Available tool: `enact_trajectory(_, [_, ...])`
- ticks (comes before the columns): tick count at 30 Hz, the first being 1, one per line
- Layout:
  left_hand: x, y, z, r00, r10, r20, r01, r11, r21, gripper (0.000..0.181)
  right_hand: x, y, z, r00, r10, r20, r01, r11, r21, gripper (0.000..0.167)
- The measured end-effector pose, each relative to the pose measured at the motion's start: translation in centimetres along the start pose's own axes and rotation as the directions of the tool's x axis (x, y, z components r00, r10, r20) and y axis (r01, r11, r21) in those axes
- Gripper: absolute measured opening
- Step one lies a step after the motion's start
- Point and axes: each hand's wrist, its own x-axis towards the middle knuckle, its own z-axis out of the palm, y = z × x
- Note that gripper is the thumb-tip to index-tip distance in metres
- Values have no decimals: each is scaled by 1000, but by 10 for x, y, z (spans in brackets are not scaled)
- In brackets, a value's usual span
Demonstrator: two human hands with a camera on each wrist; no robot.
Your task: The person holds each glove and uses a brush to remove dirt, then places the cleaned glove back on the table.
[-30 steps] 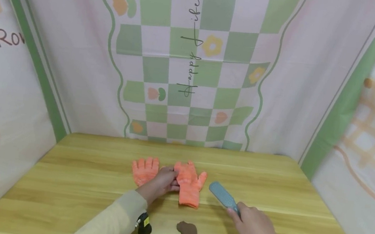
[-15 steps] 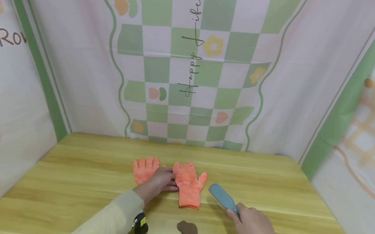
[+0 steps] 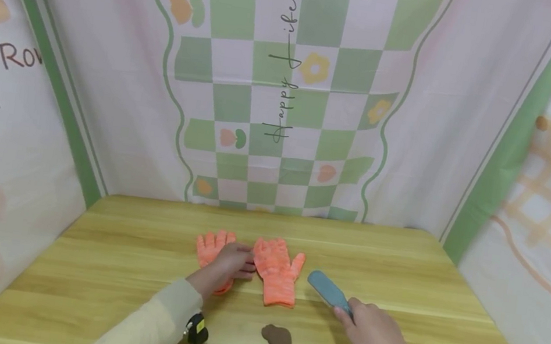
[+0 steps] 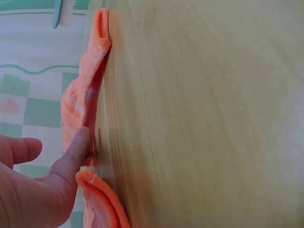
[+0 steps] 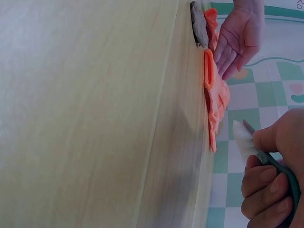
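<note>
Two orange knit gloves lie flat on the table. My left hand is between them, its fingers loosely extended and holding nothing. In the left wrist view a fingertip is at the edge of the right-hand glove; whether it presses cannot be told. The left-hand glove is partly hidden beneath that hand and wrist. My right hand grips a brush with a blue-green back and handle. Its white bristles show in the right wrist view, raised above the table.
A flat brown lump, like clay or mud, lies on the wooden table in front of the gloves. A small black device is at the left wrist. Printed curtains stand behind and at both sides.
My left hand has drawn back leftward from the right-hand glove, and its fingers have come off the glove's side. The right hand with the brush has stayed nearly still.
</note>
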Motion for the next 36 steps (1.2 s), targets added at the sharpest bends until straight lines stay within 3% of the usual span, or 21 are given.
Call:
enact_trajectory(17, [-16, 7, -8, 1000, -1, 15, -1, 995, 99, 42, 7, 12, -2, 998, -47, -38, 46, 998, -35, 25])
enact_trajectory(28, [-29, 0, -18, 991, 110, 81, -125, 971, 204, 36, 14, 23, 0, 998, -56, -31, 53, 996, -74, 24])
enact_trajectory(36, [-43, 0, -25, 967, 191, 168, -220, 959, 180, 36, 16, 27, -1, 999, -52, -5, 51, 994, -100, 25])
